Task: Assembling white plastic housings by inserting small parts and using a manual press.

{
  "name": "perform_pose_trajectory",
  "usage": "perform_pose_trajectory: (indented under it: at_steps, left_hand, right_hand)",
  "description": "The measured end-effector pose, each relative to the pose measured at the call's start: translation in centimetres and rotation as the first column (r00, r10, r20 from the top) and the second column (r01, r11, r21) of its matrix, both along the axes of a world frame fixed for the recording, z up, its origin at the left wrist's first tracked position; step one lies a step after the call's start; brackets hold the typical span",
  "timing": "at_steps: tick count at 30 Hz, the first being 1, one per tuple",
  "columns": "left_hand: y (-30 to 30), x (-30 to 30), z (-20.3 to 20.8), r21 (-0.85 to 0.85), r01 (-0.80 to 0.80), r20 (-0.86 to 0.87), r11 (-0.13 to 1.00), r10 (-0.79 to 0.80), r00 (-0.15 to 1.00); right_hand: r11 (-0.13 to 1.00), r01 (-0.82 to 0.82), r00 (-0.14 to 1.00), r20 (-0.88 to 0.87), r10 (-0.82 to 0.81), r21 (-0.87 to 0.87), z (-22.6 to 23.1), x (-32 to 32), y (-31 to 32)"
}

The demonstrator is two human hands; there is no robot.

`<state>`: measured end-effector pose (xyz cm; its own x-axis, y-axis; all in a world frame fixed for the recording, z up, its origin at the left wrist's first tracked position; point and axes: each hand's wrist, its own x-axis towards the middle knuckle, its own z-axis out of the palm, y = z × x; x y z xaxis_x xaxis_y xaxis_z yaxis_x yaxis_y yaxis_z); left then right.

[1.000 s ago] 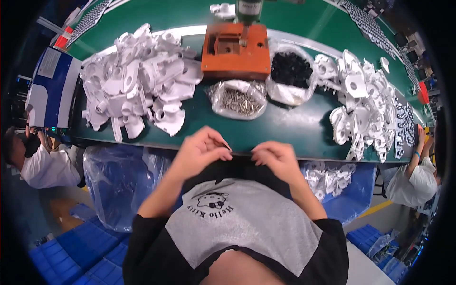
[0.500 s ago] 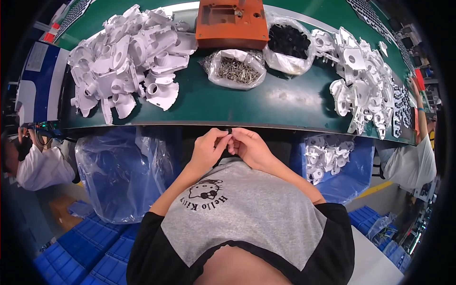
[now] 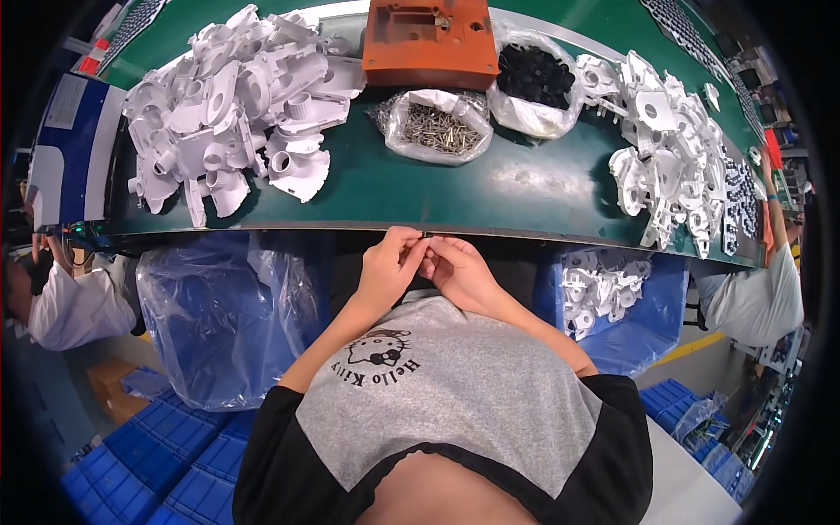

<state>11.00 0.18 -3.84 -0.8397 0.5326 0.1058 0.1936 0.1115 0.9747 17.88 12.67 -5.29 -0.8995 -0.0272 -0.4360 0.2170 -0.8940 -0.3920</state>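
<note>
A small black part (image 3: 427,234) is pinched between my two hands at the front edge of the green bench (image 3: 350,197). My left hand (image 3: 385,264) closes on it with thumb and forefinger, and my right hand (image 3: 457,264) grips it from the other side with fingers curled. Most of the part is hidden by the fingertips. Beyond the hands lies a clear bag of metal pins (image 3: 436,131), which look like screws or shafts. Behind it to the right sits a bag of black parts (image 3: 535,77).
White plastic housings (image 3: 236,114) are heaped at left, more white parts (image 3: 669,149) at right. An orange block fixture (image 3: 429,44) stands at the back. Below the edge are a plastic-lined blue bin (image 3: 232,332) and a blue bin holding white parts (image 3: 647,324). Other people work at both sides.
My hands stay together at the bench edge, with the left fingers raised slightly. The black part has shifted a little in the fingertips.
</note>
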Motion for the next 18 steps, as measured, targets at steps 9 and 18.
perform_pose_trajectory:
  at_steps: [9,18]
  left_hand:
    - [-0.2,-0.7,-0.6,-0.031,0.08,0.007,0.996,-0.079,0.997]
    - [-0.5,-1.5,-0.7,-0.091,0.123,-0.188,0.988,-0.138,0.972]
  right_hand:
    - [1.0,0.011,1.0,0.012,-0.011,-0.029,0.3,-0.1,0.1]
    - [0.997,-0.037,0.999,0.0,0.037,-0.072,0.4,-0.5,0.7]
